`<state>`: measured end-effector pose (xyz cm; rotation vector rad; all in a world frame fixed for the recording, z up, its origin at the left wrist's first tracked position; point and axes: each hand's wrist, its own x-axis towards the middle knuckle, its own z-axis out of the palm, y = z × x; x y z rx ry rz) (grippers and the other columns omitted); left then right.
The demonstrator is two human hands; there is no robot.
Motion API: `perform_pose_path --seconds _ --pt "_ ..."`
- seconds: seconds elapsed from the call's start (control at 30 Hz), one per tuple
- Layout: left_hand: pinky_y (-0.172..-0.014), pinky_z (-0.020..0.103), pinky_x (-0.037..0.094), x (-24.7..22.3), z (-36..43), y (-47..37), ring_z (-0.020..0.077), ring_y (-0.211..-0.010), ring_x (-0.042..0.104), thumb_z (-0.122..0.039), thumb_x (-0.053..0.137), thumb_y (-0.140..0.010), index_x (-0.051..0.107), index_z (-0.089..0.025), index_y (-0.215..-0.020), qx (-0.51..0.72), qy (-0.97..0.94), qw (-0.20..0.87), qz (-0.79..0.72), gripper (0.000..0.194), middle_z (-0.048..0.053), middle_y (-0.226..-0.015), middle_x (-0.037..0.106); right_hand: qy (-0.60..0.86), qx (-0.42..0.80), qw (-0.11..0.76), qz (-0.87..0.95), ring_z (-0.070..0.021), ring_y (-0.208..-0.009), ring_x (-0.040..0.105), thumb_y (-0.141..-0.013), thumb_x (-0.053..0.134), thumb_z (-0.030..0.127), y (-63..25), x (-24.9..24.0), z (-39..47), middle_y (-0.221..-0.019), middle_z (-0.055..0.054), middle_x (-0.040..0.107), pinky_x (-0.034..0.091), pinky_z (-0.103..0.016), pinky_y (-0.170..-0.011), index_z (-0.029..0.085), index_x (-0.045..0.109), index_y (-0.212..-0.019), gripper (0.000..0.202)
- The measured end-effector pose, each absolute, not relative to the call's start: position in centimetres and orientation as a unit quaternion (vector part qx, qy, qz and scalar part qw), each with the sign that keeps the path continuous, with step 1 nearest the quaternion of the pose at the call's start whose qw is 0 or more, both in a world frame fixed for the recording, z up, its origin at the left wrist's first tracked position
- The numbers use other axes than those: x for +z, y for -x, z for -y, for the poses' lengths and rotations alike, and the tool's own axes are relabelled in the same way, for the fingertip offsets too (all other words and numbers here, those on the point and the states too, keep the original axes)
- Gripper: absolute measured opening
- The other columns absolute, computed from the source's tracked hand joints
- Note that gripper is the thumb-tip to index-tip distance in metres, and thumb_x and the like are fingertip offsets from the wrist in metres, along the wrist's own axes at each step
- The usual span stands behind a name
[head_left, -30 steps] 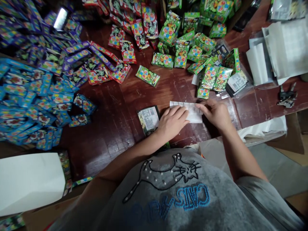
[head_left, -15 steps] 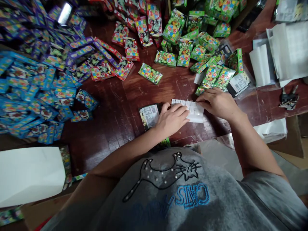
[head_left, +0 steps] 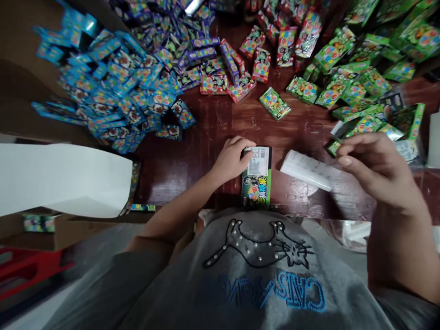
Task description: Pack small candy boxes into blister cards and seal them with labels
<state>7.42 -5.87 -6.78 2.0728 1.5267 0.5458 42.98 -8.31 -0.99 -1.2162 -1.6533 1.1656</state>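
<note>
My left hand [head_left: 233, 158] grips the upper left edge of a flat black-and-green candy packet [head_left: 256, 195], its thumb lying by the white barcode label [head_left: 259, 160]. The packet lies flat near the table's front edge. My right hand [head_left: 376, 162] is raised over the right side, thumb and forefinger pinched together. Whatever may be between those fingertips is too small to make out. Between the hands rests a curled white strip of stickers [head_left: 309, 169], its right end close to my right hand.
Piles of blue boxes [head_left: 117, 91], purple boxes [head_left: 178, 41], red boxes [head_left: 285, 46] and green boxes [head_left: 364, 82] cover the back of the dark red table [head_left: 216, 119]. One green box [head_left: 275, 103] lies apart from its pile. A white carton flap [head_left: 65, 178] stands at the left.
My right hand has left the sticker strip and risen to the right. My left hand has moved off the strip onto the black-and-green packet. The view has shifted left.
</note>
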Motion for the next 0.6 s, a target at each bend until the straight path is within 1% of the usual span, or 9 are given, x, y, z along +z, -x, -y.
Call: perform_pose_path --seconds 0.1,0.2,0.3,0.37,0.43,0.5,0.57,0.6 --pt "-0.104 0.042 0.054 -6.9 5.9 -5.6 0.0225 -0.108 0.070 -0.015 0.068 -0.096 0.079 -0.022 -0.107 0.249 -0.740 0.328 -0.533 0.017 0.005 -0.113 0.078 0.404 0.532 0.365 0.648 -0.0160 -0.083 0.067 -0.091 0.085 0.039 -38.4 -0.7 5.8 -0.096 0.001 0.069 0.060 -0.031 -0.073 0.039 0.064 -0.129 0.044" --pt "-0.097 0.036 0.057 -6.3 6.2 -5.7 0.0192 -0.103 0.073 -0.016 0.069 -0.093 0.079 -0.020 -0.106 0.314 -0.704 0.408 -0.490 0.017 0.005 -0.110 0.080 0.362 0.575 0.302 0.668 -0.0163 -0.086 0.070 -0.089 0.087 0.045 -34.4 -0.8 3.3 -0.097 0.001 0.070 0.063 -0.032 -0.075 0.033 0.059 -0.133 0.053" --pt "-0.088 0.032 0.058 -5.6 6.7 -6.3 0.0175 -0.097 0.075 -0.019 0.069 -0.094 0.078 -0.018 -0.107 0.337 -0.659 0.477 -0.474 0.016 0.006 -0.108 0.081 0.325 0.606 0.226 0.690 -0.0145 -0.080 0.069 -0.088 0.087 0.047 -31.9 -1.4 1.4 -0.094 0.002 0.069 0.059 -0.029 -0.068 0.028 0.056 -0.133 0.058" --pt "-0.086 0.030 0.058 -5.3 7.0 -6.6 0.0166 -0.095 0.076 -0.017 0.070 -0.092 0.076 -0.018 -0.106 0.351 -0.640 0.491 -0.475 0.015 0.005 -0.106 0.082 0.311 0.603 0.189 0.710 -0.0131 -0.078 0.067 -0.088 0.084 0.044 -31.0 -1.9 0.5 -0.093 0.003 0.069 0.054 -0.027 -0.066 0.028 0.054 -0.133 0.056" --pt "-0.085 0.029 0.058 -5.2 7.1 -6.7 0.0156 -0.093 0.075 -0.015 0.071 -0.091 0.075 -0.017 -0.103 0.363 -0.630 0.492 -0.479 0.013 0.004 -0.104 0.081 0.311 0.574 0.163 0.740 -0.0131 -0.078 0.066 -0.089 0.081 0.040 -30.6 -2.2 0.1 -0.093 0.004 0.069 0.052 -0.028 -0.068 0.028 0.052 -0.134 0.055" --pt "-0.084 0.028 0.058 -5.1 7.2 -6.8 0.0148 -0.090 0.075 -0.014 0.071 -0.090 0.074 -0.017 -0.101 0.368 -0.622 0.493 -0.485 0.012 0.004 -0.102 0.081 0.323 0.520 0.165 0.774 -0.0149 -0.079 0.064 -0.090 0.079 0.037 -30.5 -2.3 0.5 -0.097 0.003 0.070 0.053 -0.031 -0.072 0.028 0.048 -0.141 0.061" --pt "-0.081 0.027 0.057 -4.9 7.2 -6.6 0.0142 -0.087 0.074 -0.014 0.072 -0.089 0.075 -0.016 -0.101 0.366 -0.616 0.498 -0.489 0.012 0.004 -0.100 0.081 0.345 0.429 0.185 0.814 -0.0191 -0.086 0.065 -0.092 0.078 0.035 -30.6 -2.1 1.6 -0.109 -0.003 0.073 0.055 -0.038 -0.079 0.027 0.045 -0.151 0.068" --pt "-0.080 0.027 0.057 -4.8 7.2 -6.6 0.0140 -0.086 0.074 -0.014 0.073 -0.089 0.075 -0.016 -0.101 0.364 -0.614 0.502 -0.489 0.013 0.004 -0.100 0.081 0.358 0.366 0.200 0.835 -0.0224 -0.093 0.066 -0.094 0.077 0.034 -30.6 -2.0 2.4 -0.114 -0.006 0.075 0.055 -0.042 -0.085 0.026 0.045 -0.153 0.068"
